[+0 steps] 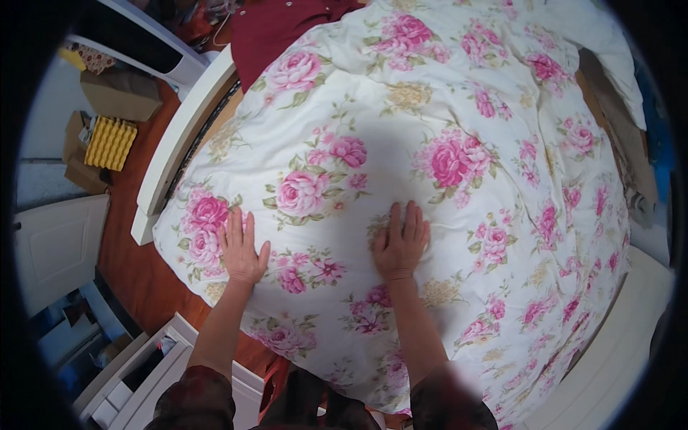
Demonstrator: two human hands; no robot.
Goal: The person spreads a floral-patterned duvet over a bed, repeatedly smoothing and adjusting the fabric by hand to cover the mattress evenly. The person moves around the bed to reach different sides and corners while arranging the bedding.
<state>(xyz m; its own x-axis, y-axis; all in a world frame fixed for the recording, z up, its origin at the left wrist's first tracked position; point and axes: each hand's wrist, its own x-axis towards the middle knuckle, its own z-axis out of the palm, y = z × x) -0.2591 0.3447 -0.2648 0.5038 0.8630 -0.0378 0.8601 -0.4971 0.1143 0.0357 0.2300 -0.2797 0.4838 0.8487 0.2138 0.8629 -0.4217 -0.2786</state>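
Note:
A white quilt with pink rose prints [333,236] is spread over a bed in front of me. My left hand [242,252] lies palm down on it near its left corner, thumb held away from the fingers. Further right, my right hand [400,244] also rests flat on the cloth, its fingers slightly apart. Neither hand holds anything. Around my right hand the fabric is fairly smooth, while folds and wrinkles run along the quilt's right side. A shadow falls on the cloth beyond my right hand.
The white bed frame [180,145] edges the bed at left, the cream headboard [607,333] at lower right. Dark red cloth [285,37] lies at the far side. Cardboard boxes [121,94], a yellow egg-crate tray [111,143], a white door [62,247] and an open drawer [145,371] are left.

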